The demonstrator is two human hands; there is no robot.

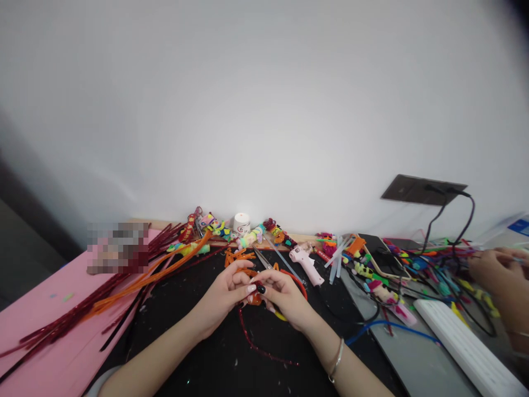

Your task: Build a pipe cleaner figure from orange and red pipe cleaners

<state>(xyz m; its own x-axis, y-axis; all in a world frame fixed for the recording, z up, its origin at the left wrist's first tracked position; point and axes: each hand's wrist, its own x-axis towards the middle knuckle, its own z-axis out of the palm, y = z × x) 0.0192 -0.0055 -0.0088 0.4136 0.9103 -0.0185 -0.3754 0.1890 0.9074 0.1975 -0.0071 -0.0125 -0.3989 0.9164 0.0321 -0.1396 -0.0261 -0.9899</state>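
My left hand [226, 292] and my right hand [285, 295] meet over a black mat [215, 353], fingers pinched together on a small orange and red pipe-cleaner piece [256, 298]. A thin dark red pipe cleaner [252, 342] trails from it toward me across the mat. A red loop [301, 282] curves behind my right hand. My right wrist wears a silver bracelet [336, 361].
Long red and orange pipe cleaners [124, 286] lie on the pink surface at left. Scissors [262, 258], a pink glue gun [306, 263] and glue sticks [336, 259] sit behind my hands. Another person's hands [498, 273] work at far right amid coloured scraps, cables and a white keyboard [467, 344].
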